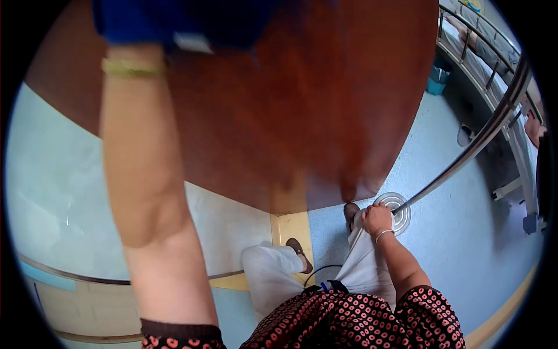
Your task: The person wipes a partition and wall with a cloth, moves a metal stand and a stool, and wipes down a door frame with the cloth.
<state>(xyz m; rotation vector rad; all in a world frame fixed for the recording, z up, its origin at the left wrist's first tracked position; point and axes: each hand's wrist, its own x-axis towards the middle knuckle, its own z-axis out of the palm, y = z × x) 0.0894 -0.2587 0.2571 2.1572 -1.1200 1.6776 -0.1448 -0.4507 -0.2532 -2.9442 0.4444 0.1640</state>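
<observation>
My left arm point(145, 157) stretches up and forward, with a yellow-green band point(132, 67) at the wrist. A dark blue cloth point(186, 20) with a small white label covers my left hand, hiding the fingers. The cloth is blurred and lies over the upper part of a brown wooden door point(261, 110), where darker streaks show. Down by my thigh, my right hand point(378, 219) rests against the light trousers point(369, 262), fingers partly visible and nothing seen in them. A thin bracelet circles that wrist. Beside this hand is the round base point(402, 205) of a metal pole.
The metal pole point(459, 160) slants up to the right. A railed bed point(500, 87) with a person on it stands at the right, near a teal bin point(439, 78) and a slipper point(464, 135). The door's lower edge is close to my shoes point(299, 254). Pale wall panels point(58, 174) are at left.
</observation>
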